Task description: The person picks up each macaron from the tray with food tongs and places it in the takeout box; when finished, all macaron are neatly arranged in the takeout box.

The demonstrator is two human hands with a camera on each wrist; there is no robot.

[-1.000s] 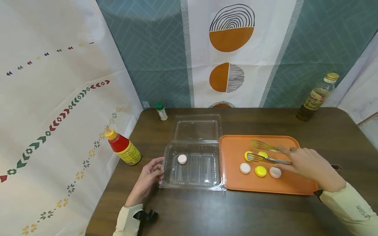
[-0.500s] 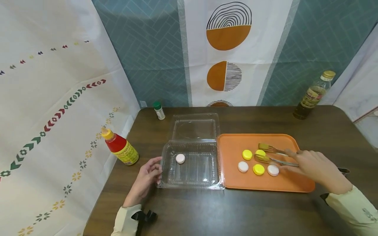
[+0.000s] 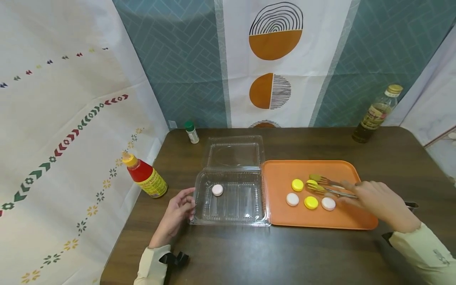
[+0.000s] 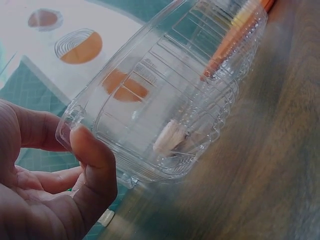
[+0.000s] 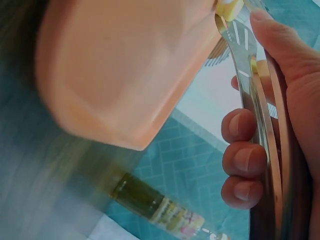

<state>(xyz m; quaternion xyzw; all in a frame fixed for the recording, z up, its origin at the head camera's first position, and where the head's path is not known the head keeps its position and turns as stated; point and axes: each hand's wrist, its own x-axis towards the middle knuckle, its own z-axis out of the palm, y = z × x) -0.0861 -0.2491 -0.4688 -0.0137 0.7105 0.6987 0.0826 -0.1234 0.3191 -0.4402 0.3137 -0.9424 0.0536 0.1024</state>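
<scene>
My left hand [image 3: 179, 208] pinches the left rim of a clear plastic clamshell container [image 3: 233, 219] between thumb and fingers. One pale pink macaron [image 3: 217, 190] lies inside it. Over the orange tray [image 3: 285, 170], my right hand [image 3: 379, 200] grips metal serving tongs [image 3: 340, 192] with slotted ends. The tong tips are slightly apart, on either side of a yellow macaron [image 3: 312, 183] at the back; whether they touch it I cannot tell. Around it lie another yellow macaron [image 3: 297, 185], a front yellow macaron [image 3: 311, 202] and white macarons [image 3: 292, 199].
The container's lid [image 3: 235, 152] lies folded back behind it. A red-and-yellow sauce bottle [image 3: 147, 178] stands left, a green-capped shaker [image 3: 191, 132] at the back left. At the back right is an oil bottle [image 3: 374, 114]. A patterned cloth hangs behind the table.
The tongs have moved right, from over the left yellow macaron to around the back yellow one, and their tips have come closer together. My left hand stays on the container rim.
</scene>
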